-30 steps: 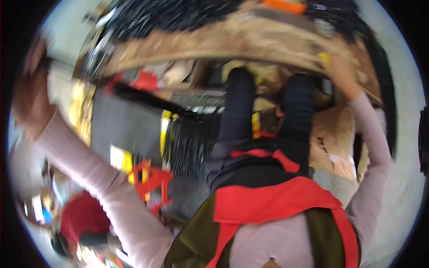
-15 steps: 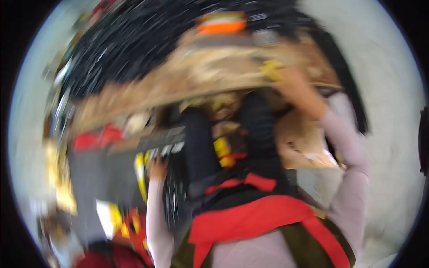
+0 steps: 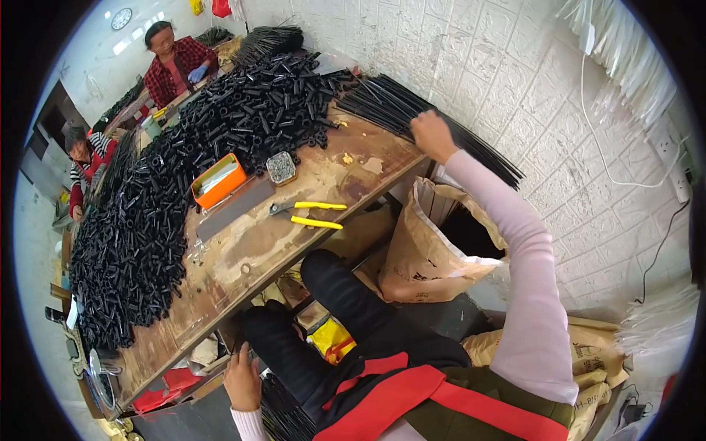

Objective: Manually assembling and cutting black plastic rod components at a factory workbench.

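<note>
My right hand (image 3: 434, 137) is at the table's far right corner, over the near edge of a bundle of long thin black rods (image 3: 471, 143). Its fingers are curled, and whatever they hold is hidden. Low on the left, my left hand (image 3: 243, 378) hangs beside my thigh with fingers apart, close to more black rods (image 3: 283, 411) below the table. Yellow-handled pliers (image 3: 318, 213) lie on the wooden tabletop (image 3: 257, 242) with their handles spread. Behind them are an orange box (image 3: 218, 180) and a small clear tub of metal bits (image 3: 281, 168).
A large heap of short black tubular parts (image 3: 220, 117) covers the table's far side. An open brown paper sack (image 3: 415, 257) holding black material stands under the right corner. The white wall (image 3: 478, 66) bounds the right. Two people (image 3: 165, 70) sit across the table.
The view has swung right and become sharp. My right hand has gone from beside something yellow over the tabletop to the black rods. My left hand stays low beside my thigh.
</note>
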Available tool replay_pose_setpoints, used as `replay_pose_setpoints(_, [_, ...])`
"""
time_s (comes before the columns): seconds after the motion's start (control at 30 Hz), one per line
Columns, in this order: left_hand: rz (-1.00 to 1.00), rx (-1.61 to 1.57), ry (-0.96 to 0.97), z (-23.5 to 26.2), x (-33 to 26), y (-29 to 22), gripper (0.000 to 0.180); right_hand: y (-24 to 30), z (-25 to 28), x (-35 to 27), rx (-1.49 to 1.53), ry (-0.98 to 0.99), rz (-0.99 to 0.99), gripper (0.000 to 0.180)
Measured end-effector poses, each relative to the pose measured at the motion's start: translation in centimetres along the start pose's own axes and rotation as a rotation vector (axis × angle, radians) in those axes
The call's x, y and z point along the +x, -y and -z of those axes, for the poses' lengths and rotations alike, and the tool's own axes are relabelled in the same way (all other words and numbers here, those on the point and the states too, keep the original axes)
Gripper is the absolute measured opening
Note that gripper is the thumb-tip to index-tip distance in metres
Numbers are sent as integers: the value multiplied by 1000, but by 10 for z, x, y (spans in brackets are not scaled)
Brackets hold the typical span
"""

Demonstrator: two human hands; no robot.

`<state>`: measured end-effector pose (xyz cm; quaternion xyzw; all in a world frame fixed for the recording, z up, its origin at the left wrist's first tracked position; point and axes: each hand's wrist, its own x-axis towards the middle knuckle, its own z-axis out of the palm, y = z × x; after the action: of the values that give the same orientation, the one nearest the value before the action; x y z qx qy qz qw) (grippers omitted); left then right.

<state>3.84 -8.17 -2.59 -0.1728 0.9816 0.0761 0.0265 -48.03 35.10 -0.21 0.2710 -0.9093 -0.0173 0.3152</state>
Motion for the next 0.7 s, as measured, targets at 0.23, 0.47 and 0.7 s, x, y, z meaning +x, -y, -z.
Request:
replay_pose_setpoints(0.23, [-319, -256, 85, 30, 23, -102, 40, -37, -48, 18, -436, -36, -383, 10])
replay_pose_setpoints(0.47, [-441, -260, 172, 17, 42, -139, 36, -79, -14, 34, 72, 220, -330, 18])
replay_pose_setpoints(0.7, [-430, -241, 192, 10, 32, -133, 36, -82, -10, 34, 169, 205, -320, 20])
